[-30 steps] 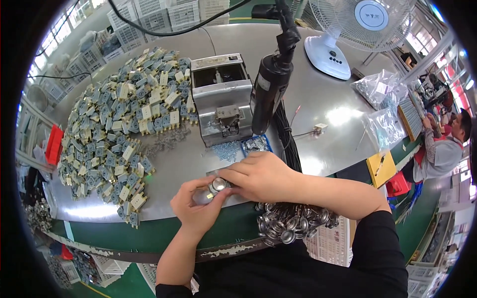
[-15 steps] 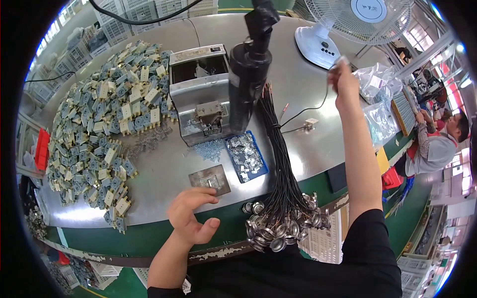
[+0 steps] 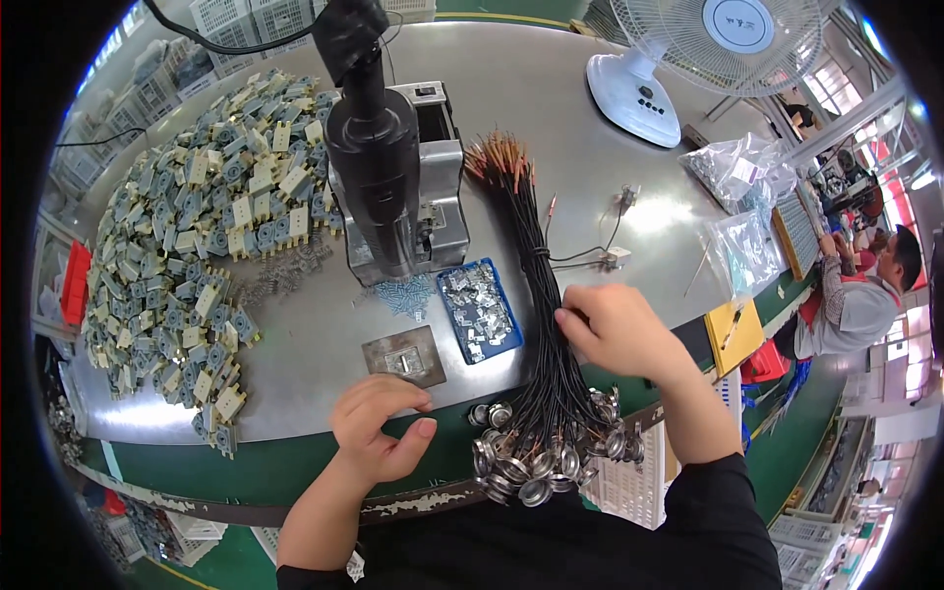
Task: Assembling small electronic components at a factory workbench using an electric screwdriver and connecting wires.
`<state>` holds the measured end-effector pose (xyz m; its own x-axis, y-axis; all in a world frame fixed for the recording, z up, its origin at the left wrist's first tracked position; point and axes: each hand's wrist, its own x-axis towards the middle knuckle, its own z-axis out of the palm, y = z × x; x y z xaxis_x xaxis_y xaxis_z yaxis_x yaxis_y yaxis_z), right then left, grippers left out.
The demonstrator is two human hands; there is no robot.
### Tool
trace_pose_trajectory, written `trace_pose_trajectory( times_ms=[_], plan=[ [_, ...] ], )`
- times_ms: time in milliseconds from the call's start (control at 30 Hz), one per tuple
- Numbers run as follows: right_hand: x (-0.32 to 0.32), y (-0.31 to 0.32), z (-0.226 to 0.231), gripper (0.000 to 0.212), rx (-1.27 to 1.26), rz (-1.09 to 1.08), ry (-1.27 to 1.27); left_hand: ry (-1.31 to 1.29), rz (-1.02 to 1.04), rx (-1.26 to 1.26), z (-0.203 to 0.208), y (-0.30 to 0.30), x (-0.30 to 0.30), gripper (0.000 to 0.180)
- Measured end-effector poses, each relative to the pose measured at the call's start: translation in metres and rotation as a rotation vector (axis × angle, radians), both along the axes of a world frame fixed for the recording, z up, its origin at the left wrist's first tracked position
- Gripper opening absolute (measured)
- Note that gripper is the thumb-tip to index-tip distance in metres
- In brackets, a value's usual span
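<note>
My left hand (image 3: pixel 382 425) rests at the table's near edge beside a small metal plate (image 3: pixel 404 358), thumb apart from its curved fingers and nothing between them. My right hand (image 3: pixel 621 332) is closed at the right side of a long bundle of black wires (image 3: pixel 544 324); its fingertips are partly hidden, so what they pinch is unclear. Bare orange-brown tips (image 3: pixel 501 157) show at the bundle's far end, and round silver metal caps (image 3: pixel 536 462) hang at the near end. A blue tray (image 3: pixel 480 313) of small metal parts lies between the plate and the bundle.
A black cylindrical tool (image 3: pixel 379 177) hangs before a metal machine (image 3: pixel 442 187). Grey-and-cream switch-like parts (image 3: pixel 206 246) are heaped on the left; blue screws (image 3: pixel 405 295) lie near the tray. Two wired pieces (image 3: pixel 626 200), a white fan (image 3: pixel 634 98) and plastic bags (image 3: pixel 747 236) are on the right.
My right hand has come back from near the fan to the wire bundle; the wired piece it held up now lies on the table. The black tool has shifted left. My left hand stays put.
</note>
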<state>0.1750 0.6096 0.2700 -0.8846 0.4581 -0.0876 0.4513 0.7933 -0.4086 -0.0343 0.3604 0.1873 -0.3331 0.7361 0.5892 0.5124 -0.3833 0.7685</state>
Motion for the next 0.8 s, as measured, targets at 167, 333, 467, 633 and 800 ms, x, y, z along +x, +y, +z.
trace_pose_trajectory(
  times_ms=[167, 333, 467, 633, 800],
  plan=[
    [0.008, -0.025, -0.010, 0.020, 0.003, -0.060, 0.130, 0.037, -0.003, -0.026, 0.004, -0.002, 0.002, 0.013],
    [0.021, -0.005, -0.006, 0.021, -0.910, -0.529, 0.373, 0.034, -0.001, -0.044, 0.001, -0.006, 0.005, 0.012],
    [0.047, 0.011, 0.000, 0.015, -1.367, -0.570, 0.436, 0.008, -0.016, -0.080, 0.004, -0.007, 0.006, 0.013],
    [0.026, -0.012, 0.037, 0.055, -1.468, -0.425, 1.048, -0.044, 0.012, -0.076, 0.008, -0.007, 0.005, 0.018],
    [-0.032, -0.025, 0.050, 0.033, -0.437, 0.319, 0.456, -0.273, -0.112, -0.043, 0.013, -0.010, 0.002, 0.048]
  ],
)
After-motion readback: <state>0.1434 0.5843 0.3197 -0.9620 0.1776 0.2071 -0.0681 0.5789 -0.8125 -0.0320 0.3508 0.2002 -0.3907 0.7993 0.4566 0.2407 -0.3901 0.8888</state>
